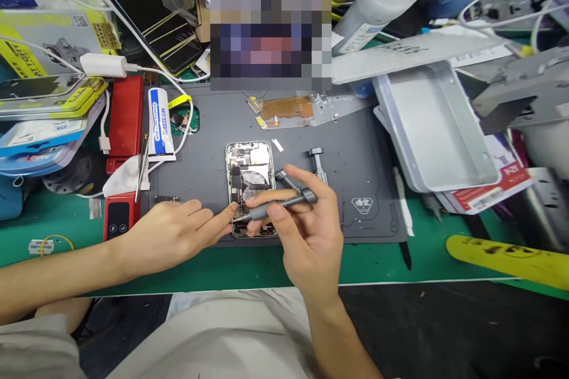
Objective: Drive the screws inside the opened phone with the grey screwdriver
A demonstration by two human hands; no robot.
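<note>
An opened phone (249, 176) with its inner parts bare lies on a dark grey work mat (355, 148). My right hand (306, 231) grips a grey screwdriver (278, 206), tip down at the phone's lower left part. My left hand (175, 234) rests on the mat to the left, its index finger stretched out and touching the phone's lower left edge beside the tip.
Another screwdriver (316, 161) lies on the mat right of the phone. A white glue tube (159, 124), tweezers (142, 169) and a red device (124, 130) sit to the left. An open metal tin (433, 127) stands right, a flex cable (284, 111) behind.
</note>
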